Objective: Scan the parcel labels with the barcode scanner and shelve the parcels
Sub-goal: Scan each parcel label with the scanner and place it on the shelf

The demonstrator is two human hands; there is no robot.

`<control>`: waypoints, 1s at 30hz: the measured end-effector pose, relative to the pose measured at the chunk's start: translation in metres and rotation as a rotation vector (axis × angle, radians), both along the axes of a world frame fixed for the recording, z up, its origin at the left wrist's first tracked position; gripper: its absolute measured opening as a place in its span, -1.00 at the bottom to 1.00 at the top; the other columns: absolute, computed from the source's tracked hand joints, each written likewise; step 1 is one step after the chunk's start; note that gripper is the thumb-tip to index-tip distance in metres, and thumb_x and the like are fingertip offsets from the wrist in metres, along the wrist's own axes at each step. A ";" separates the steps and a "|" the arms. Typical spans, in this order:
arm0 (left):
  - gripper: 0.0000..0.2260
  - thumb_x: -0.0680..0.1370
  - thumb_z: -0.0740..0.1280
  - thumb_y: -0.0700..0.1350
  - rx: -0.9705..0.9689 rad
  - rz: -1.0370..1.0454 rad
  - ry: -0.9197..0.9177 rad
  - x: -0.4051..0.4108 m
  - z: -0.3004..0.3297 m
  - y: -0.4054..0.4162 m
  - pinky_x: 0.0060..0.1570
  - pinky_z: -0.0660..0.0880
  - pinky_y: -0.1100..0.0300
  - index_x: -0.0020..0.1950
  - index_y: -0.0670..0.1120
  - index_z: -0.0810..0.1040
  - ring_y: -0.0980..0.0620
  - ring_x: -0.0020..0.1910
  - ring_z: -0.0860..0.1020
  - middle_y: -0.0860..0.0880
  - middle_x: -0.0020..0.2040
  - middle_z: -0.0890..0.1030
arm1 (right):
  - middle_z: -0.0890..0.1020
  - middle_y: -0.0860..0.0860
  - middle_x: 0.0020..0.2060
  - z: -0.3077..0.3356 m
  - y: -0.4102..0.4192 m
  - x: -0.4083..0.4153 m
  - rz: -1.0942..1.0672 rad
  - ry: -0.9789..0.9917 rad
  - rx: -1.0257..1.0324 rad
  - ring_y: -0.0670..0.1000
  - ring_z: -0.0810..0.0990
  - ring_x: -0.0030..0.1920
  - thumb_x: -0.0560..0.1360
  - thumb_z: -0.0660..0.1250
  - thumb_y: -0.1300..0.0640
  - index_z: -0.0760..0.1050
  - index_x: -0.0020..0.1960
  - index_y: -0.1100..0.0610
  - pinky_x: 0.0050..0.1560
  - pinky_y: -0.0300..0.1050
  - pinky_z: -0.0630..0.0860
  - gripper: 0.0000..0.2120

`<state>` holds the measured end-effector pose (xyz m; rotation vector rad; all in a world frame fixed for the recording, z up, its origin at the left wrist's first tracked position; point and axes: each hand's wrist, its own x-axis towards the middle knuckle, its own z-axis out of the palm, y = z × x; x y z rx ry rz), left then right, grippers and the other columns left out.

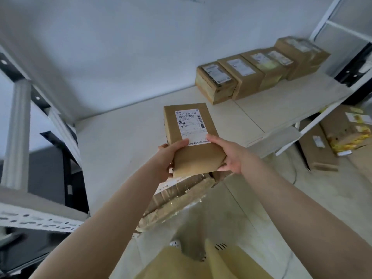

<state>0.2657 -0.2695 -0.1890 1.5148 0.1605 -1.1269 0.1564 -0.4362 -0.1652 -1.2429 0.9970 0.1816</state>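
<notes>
A brown parcel (193, 135) with a white label (190, 123) on its top face is held out over the pale shelf (120, 137), gripped at its near end by both hands. The left hand (169, 158) curls round the near left corner, thumb on the label's edge; the right hand (231, 154) holds the near right corner, fingers underneath. Beyond the right hand, well apart from it, a row of parcels (259, 67) stands against the wall. Below the hands lie taped boxes (181, 198).
</notes>
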 end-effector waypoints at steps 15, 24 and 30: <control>-0.45 0.52 0.50 -0.02 0.030 0.317 -0.036 0.061 -0.012 -0.139 -0.24 0.46 0.07 0.42 -0.05 0.33 -0.05 -0.03 0.57 -0.10 0.26 0.57 | 0.69 0.03 0.08 -0.036 -0.112 0.113 -0.025 -0.082 -0.065 0.11 0.63 0.13 0.39 0.50 -0.12 0.57 0.21 0.06 0.29 0.17 0.49 -0.54; -0.56 0.55 0.48 -0.14 0.084 0.520 -0.124 0.085 -0.020 -0.193 0.07 0.61 -0.25 0.38 -0.07 0.42 -0.18 0.02 0.55 -0.07 0.12 0.57 | 0.49 0.23 0.32 -0.043 -0.154 0.134 -0.042 0.148 0.088 0.25 0.50 0.35 0.46 0.37 -0.33 0.36 0.30 0.17 0.26 0.05 0.48 -0.32; -0.65 0.56 0.46 -0.18 0.077 0.489 -0.127 0.111 -0.011 -0.215 0.06 0.59 -0.22 0.33 -0.10 0.50 -0.23 0.13 0.56 -0.14 0.20 0.61 | 0.52 0.27 0.23 -0.040 -0.171 0.162 -0.073 0.117 0.148 0.25 0.54 0.29 0.42 0.44 -0.30 0.27 0.51 0.16 0.29 0.10 0.51 -0.15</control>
